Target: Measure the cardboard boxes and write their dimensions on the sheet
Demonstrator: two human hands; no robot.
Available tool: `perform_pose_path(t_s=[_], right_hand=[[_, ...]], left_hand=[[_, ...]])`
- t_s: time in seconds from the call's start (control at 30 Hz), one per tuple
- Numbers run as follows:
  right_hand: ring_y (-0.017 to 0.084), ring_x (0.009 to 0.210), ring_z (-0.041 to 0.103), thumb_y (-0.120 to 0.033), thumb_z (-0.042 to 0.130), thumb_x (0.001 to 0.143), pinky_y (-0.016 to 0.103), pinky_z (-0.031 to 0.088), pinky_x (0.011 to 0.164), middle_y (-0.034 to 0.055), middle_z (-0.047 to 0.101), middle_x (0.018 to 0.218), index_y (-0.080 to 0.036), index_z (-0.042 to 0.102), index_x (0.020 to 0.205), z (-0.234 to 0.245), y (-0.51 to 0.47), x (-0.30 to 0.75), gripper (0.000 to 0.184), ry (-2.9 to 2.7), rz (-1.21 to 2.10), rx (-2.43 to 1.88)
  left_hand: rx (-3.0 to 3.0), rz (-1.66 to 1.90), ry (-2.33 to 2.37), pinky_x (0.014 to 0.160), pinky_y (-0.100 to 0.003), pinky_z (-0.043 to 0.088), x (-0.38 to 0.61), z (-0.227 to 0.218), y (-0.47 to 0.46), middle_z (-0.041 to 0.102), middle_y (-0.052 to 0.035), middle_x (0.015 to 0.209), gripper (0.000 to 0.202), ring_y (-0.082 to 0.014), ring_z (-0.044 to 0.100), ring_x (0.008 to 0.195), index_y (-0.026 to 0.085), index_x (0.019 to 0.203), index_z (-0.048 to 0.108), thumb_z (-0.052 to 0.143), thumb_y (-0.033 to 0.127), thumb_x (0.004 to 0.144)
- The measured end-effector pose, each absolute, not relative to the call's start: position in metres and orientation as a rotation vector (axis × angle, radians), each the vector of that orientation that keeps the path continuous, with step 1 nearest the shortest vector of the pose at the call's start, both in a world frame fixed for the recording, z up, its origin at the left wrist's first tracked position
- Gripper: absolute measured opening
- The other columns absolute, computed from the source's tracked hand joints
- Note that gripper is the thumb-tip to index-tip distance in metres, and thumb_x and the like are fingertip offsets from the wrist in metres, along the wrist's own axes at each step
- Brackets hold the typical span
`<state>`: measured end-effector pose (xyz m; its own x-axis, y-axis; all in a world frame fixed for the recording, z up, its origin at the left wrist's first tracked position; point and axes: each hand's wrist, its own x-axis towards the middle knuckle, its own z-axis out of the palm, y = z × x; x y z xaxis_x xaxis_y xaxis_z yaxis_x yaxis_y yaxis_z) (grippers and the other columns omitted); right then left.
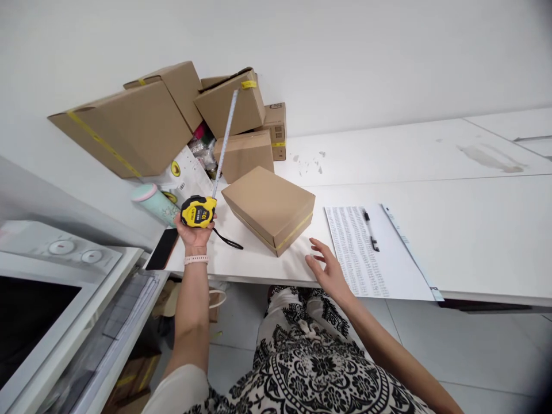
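My left hand (192, 231) grips a yellow and black tape measure (199, 211), its fingers wrapped beneath the case. A length of white blade (225, 141) sticks out from it, up and slightly right, passing in front of the stacked boxes. A black wrist strap (228, 240) dangles from the case. Right of the tape measure, a closed cardboard box (271, 202) sealed with yellow tape sits on the white table (466, 241). Near that box's front right corner, my right hand (330, 270) holds nothing, fingers apart, not touching the box.
Several cardboard boxes (125, 132) are piled against the wall at the back left. A mint bottle (155, 202) and a black phone (163, 249) lie left of my left hand. To the right are printed sheets (351, 253) with a pen (371, 231). A microwave (60, 259) stands far left.
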<state>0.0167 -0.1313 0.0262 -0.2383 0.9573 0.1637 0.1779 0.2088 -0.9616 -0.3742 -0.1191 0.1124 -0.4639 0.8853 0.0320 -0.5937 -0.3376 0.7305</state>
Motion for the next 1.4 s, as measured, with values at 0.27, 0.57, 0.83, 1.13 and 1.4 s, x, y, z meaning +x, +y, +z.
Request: perform_pose_path(t_s=[0.27,0.57,0.83,1.13,1.4], right_hand=[[0.032,0.15,0.035,-0.058,0.057,0.093,0.055,0.045,0.112,0.0082,0.03,0.167,-0.037,0.036,0.156,0.028,-0.137,-0.002,0.07,-1.707,1.264,-1.06],[0.029,0.157,0.017,-0.06,0.058,0.092,0.057,0.039,0.116,0.0054,0.011,0.172,-0.042,0.017,0.161,0.031,-0.117,-0.004,0.082,-1.682,1.257,-1.015],[0.031,0.156,0.02,-0.064,0.06,0.089,0.059,0.038,0.117,0.006,0.016,0.171,-0.042,0.022,0.161,0.022,-0.107,0.007,0.084,-1.603,1.229,-1.097],[0.035,0.145,0.04,-0.067,0.05,0.093,0.051,0.056,0.097,0.0071,0.028,0.168,-0.039,0.018,0.162,0.07,-0.1,0.026,0.081,-1.676,1.09,-1.102],[0.032,0.1,0.064,-0.071,0.04,0.095,0.05,0.054,0.084,0.0094,0.072,0.119,-0.03,0.058,0.139,0.16,-0.072,0.069,0.062,-1.724,0.578,-1.284]], left_hand=[[0.438,1.794,0.73,0.044,-0.019,0.039,-0.399,0.072,-0.08,0.065,-0.028,0.121,0.074,-0.02,0.064,0.071,0.01,0.131,0.058,0.048,0.065,0.082],[0.537,1.689,0.71,0.04,-0.02,0.035,-0.388,0.065,-0.071,0.067,-0.0246,0.121,0.067,-0.0207,0.062,0.067,0.014,0.124,0.063,0.055,0.06,0.076],[0.485,1.724,0.743,0.039,-0.02,0.034,-0.371,0.067,-0.064,0.067,-0.0223,0.118,0.063,-0.0206,0.061,0.067,0.015,0.118,0.065,0.053,0.063,0.079],[0.554,1.644,0.755,0.044,-0.028,0.05,-0.335,0.106,-0.091,0.07,-0.0204,0.113,0.055,-0.0286,0.068,0.079,0.013,0.107,0.069,0.056,0.06,0.08],[0.566,1.826,0.761,0.039,-0.031,0.05,-0.282,0.18,-0.151,0.07,-0.0141,0.119,0.056,-0.0435,0.066,0.104,0.024,0.101,0.072,0.057,0.073,0.078]])
